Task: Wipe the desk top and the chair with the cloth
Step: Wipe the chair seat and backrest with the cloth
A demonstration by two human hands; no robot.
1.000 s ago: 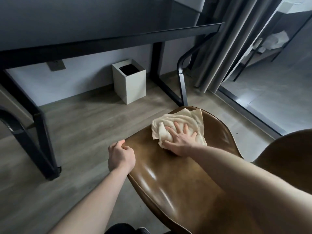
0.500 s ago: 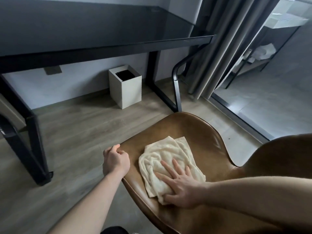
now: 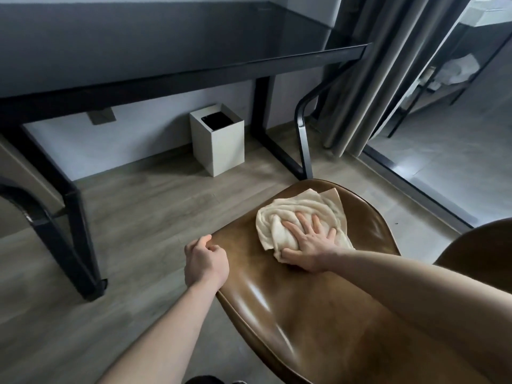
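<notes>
A cream cloth [image 3: 293, 212] lies bunched on the far part of the brown leather chair seat [image 3: 299, 309]. My right hand [image 3: 310, 239] presses flat on the cloth with fingers spread and straight. My left hand [image 3: 205, 261] grips the left edge of the seat, fingers curled over the rim. The dark glossy desk top [image 3: 166, 37] stretches across the upper part of the view, beyond the chair.
A white square bin [image 3: 219, 142] stands on the wood floor under the desk. Black desk legs [image 3: 80, 231] rise at left and centre. Grey curtains [image 3: 368, 65] hang at right beside a glass door track. A second brown chair back [image 3: 482, 245] sits at right.
My right hand has pushed the cloth from the near middle of the seat back toward its far edge, bunching it. My left hand has stayed on the seat edge.
</notes>
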